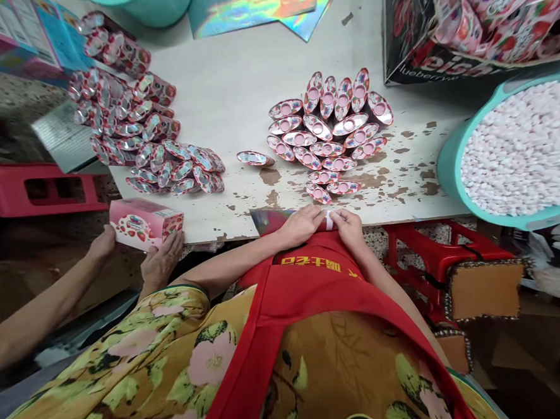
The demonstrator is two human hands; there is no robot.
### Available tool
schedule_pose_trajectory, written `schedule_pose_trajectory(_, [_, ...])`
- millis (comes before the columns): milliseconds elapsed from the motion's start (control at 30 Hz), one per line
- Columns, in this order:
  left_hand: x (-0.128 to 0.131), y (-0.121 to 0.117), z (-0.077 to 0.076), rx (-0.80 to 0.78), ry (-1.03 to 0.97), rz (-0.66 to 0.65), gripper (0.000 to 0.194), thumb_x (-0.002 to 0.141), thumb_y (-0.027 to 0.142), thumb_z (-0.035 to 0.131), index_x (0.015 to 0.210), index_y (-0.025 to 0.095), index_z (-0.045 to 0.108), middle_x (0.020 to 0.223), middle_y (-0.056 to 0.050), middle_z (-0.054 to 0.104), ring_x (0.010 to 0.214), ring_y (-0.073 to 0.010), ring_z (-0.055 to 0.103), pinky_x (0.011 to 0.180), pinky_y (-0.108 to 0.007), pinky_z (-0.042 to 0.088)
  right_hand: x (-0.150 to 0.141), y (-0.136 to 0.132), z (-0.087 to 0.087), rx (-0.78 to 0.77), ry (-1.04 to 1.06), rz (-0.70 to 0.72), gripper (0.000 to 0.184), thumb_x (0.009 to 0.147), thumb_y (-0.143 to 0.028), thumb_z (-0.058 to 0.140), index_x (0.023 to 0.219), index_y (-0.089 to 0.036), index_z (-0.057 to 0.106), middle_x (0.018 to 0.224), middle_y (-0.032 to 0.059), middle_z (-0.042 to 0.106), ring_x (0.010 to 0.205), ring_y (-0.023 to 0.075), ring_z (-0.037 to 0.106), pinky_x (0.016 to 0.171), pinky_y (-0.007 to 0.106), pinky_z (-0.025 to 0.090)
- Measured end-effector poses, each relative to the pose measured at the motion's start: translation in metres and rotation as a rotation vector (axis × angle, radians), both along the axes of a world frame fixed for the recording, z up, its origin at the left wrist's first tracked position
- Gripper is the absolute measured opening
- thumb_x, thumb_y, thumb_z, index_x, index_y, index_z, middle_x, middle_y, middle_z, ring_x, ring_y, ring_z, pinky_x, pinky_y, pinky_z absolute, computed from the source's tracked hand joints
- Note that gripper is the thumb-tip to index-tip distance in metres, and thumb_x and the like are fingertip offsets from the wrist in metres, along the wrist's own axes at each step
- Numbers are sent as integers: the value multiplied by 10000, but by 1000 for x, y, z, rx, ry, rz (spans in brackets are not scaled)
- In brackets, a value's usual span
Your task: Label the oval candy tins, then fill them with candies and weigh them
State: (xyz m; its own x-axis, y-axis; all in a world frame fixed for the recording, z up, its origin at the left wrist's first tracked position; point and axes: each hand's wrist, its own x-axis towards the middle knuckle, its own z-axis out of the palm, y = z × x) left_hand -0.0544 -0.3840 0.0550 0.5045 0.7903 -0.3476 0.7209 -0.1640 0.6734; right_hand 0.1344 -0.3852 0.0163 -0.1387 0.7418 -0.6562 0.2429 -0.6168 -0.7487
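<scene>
At the table's front edge, just above the red apron, my left hand [302, 226] and my right hand [349, 229] face each other with fingers pinched. Between their fingertips is a small red piece with a white strip [329, 221]; its kind is hard to make out. Right beyond the hands, a cluster of small pink-and-red packets [327, 149] stands upright, each with a pink round piece in its open oval top. One single packet [255, 159] stands a little to the left of the cluster. A shiny dark sheet [267, 220] lies at the edge beside my left hand.
Left on the table is a pile of packets [159, 164]. A co-worker's hands hold a pink box [139, 223]. To the right stand a teal tub [453, 163] of pale candies and a black carton [408, 40] of packets. Another teal tub [164, 0] and holographic sheets [245, 8] are farther back.
</scene>
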Motion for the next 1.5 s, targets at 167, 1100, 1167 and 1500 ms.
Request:
schedule_pose_trajectory(167, [0, -7, -5, -16, -132, -19, 189, 951, 228, 501, 952, 207, 689, 1101, -109, 699, 1073, -241, 625, 1021, -389, 475, -5, 3, -4, -22, 18, -56, 367, 695, -558, 613, 658, -194, 583, 595, -41, 497, 590, 116, 420, 592, 255, 383])
schedule_pose_trajectory(1100, [-11, 43, -25, -34, -129, 955, 25, 793, 225, 731, 792, 205, 745, 881, -22, 650, 844, -166, 582, 815, -294, 491, -22, 36, 11, 49, -210, 3, 318, 748, -486, 682, 758, -167, 687, 618, 2, 641, 552, 128, 537, 552, 249, 410])
schedule_pose_trajectory(1167, [-11, 46, -29, -10, -94, 923, 25, 800, 228, 732, 798, 209, 747, 888, -28, 637, 884, -183, 580, 853, -312, 482, -24, 39, 9, 85, -333, 61, 273, 777, -433, 666, 785, -166, 725, 676, 23, 699, 621, 153, 600, 602, 256, 435])
schedule_pose_trajectory(1500, [-11, 59, -36, -18, -6, 896, 124, 782, 170, 729, 860, 195, 637, 843, 9, 658, 773, -154, 579, 760, -270, 445, -30, 60, 15, 110, -672, 294, 301, 767, -470, 767, 707, -175, 770, 646, 77, 710, 705, 235, 657, 686, 314, 468])
